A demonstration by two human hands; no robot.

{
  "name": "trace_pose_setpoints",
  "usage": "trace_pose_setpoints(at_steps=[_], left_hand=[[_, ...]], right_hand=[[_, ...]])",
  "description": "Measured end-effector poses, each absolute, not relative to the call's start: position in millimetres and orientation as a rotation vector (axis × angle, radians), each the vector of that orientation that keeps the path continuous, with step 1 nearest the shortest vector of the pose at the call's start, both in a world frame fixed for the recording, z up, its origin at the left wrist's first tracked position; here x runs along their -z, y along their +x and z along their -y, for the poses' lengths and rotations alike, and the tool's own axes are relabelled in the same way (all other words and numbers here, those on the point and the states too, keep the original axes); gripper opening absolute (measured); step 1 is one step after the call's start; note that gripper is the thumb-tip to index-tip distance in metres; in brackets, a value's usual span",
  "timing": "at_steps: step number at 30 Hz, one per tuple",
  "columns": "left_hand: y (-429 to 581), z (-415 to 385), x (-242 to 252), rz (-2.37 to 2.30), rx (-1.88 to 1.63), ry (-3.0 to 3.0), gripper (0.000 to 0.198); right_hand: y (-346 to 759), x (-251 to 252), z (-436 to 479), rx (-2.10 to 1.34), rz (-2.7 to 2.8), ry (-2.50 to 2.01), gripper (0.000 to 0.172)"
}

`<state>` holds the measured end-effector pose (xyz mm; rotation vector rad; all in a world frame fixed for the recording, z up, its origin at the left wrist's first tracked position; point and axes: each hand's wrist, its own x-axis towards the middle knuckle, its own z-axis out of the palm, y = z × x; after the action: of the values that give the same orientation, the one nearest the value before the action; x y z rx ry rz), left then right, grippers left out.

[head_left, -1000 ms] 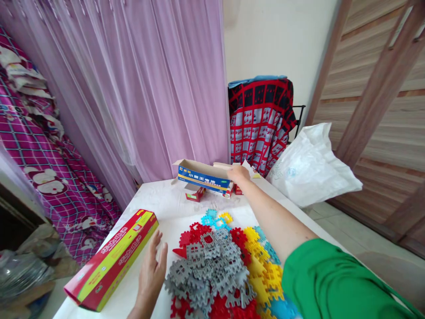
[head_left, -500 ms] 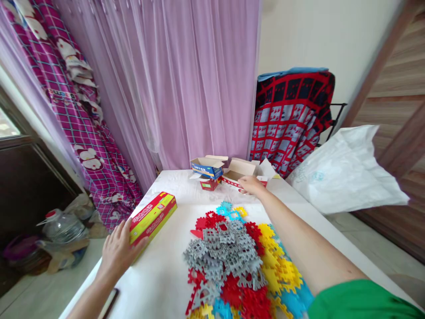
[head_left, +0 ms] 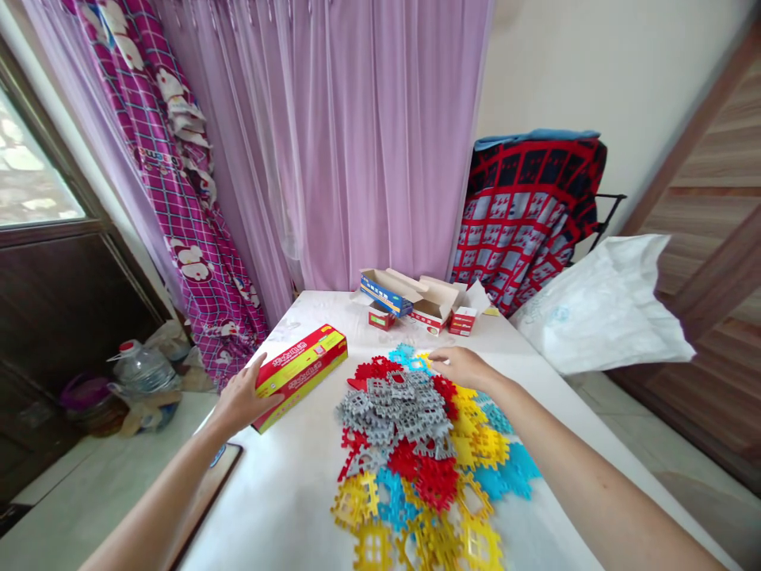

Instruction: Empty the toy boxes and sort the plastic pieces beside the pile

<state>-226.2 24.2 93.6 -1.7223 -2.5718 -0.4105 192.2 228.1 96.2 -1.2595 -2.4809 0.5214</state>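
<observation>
A long red and yellow cardboard box lies at an angle on the left of the white table. My left hand grips its near end, thumb along the side and fingers over the top. Interlocking plastic pieces in grey, red, yellow and blue form a pile in the middle. Over the far right edge of that pile is my right hand, fingers stretched loosely leftward, with nothing visible in them. Its fingertips are close to some yellow and blue pieces; whether they touch is unclear.
At the table's far end sit an open blue box, an open red and white box and small red boxes. A phone-like dark-edged object lies under my left forearm. A white bag stands at the right.
My right hand has drawn back from the open boxes to the pile's far edge. The red and white box now sits closer to the blue one. My left hand stays on the red and yellow box.
</observation>
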Motion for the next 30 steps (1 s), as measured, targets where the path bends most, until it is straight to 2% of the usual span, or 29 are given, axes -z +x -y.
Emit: trace_pose_setpoints(at_steps=[4, 8, 13, 16, 20, 23, 26, 30], left_hand=[[-204.8, -14.0, -120.7, 2.444, 0.576, -1.814, 0.092], [-170.5, -15.9, -142.6, 2.291, 0.650, -2.007, 0.095], [-117.7, -32.9, -138.7, 2.103, 0.689, -2.288, 0.092], [-96.3, -48.1, -127.2, 1.984, 0.626, -2.439, 0.094], [-90.7, -63.0, -112.5, 1.878, 0.509, -2.568, 0.092], [-94.6, -64.4, -109.5, 1.862, 0.473, -2.572, 0.075], [-94.3, -60.4, -114.8, 1.915, 0.345, -2.492, 0.061], [-85.3, -58.2, -127.7, 1.896, 0.109, -2.398, 0.061]], right_hand=[[183.1, -111.1, -210.8, -0.498, 2.444, -1.287, 0.027], [186.1, -120.9, -199.9, -0.589, 2.236, -1.332, 0.037], [203.1, -118.8, -179.8, -0.796, 1.995, -1.257, 0.039], [216.9, -109.3, -165.5, -0.801, 1.974, -1.227, 0.036], [232.9, -96.4, -150.4, -0.713, 2.037, -1.338, 0.034], [240.0, -97.5, -145.4, -0.529, 2.152, -1.379, 0.038], [243.0, -107.3, -148.4, -0.270, 2.296, -1.332, 0.035], [242.3, -118.5, -161.7, -0.058, 2.452, -1.210, 0.037]])
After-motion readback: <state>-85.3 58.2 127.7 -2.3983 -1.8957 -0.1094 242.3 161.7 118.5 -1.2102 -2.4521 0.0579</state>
